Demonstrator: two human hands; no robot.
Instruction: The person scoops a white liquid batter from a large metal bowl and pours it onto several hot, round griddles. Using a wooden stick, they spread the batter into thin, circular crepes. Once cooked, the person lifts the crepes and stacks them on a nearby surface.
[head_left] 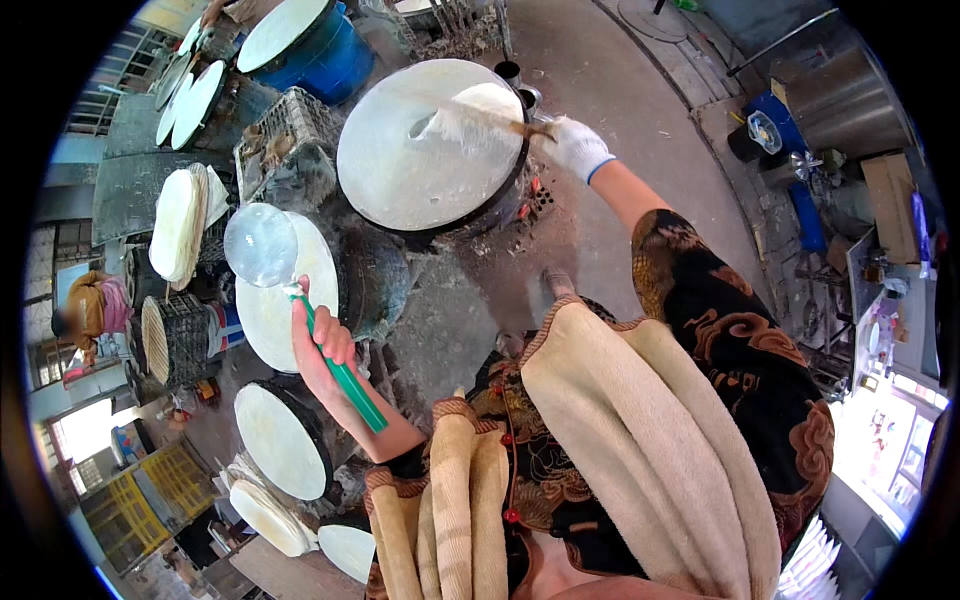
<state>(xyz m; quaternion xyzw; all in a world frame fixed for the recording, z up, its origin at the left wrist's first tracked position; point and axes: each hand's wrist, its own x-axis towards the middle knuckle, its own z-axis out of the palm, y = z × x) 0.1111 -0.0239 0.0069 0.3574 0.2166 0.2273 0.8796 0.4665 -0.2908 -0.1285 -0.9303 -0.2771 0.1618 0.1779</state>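
Note:
My right hand [575, 148], in a white knitted glove, grips the brown end of a flat wooden-handled tool [515, 126]. Its far part is blurred over a large round griddle [385, 185] coated with a thin pale layer. A small dark gap shows in that layer near the tool, and a whiter patch [492, 97] lies at the right rim. Bare and closed, my left hand [322, 342] holds a ladle by its green handle [345, 378]. The ladle's round, pale bowl [261, 246] overlaps a second pale round surface [285, 322] at the left.
A wire crate [300, 125] stands left of the griddle, with a blue drum [320, 65] behind it. Pale folded sheets [178, 228] are stacked at the left. Another round pale-topped griddle [282, 442] stands lower left. A person [90, 305] is at the far left; a dark bucket [752, 138] stands right.

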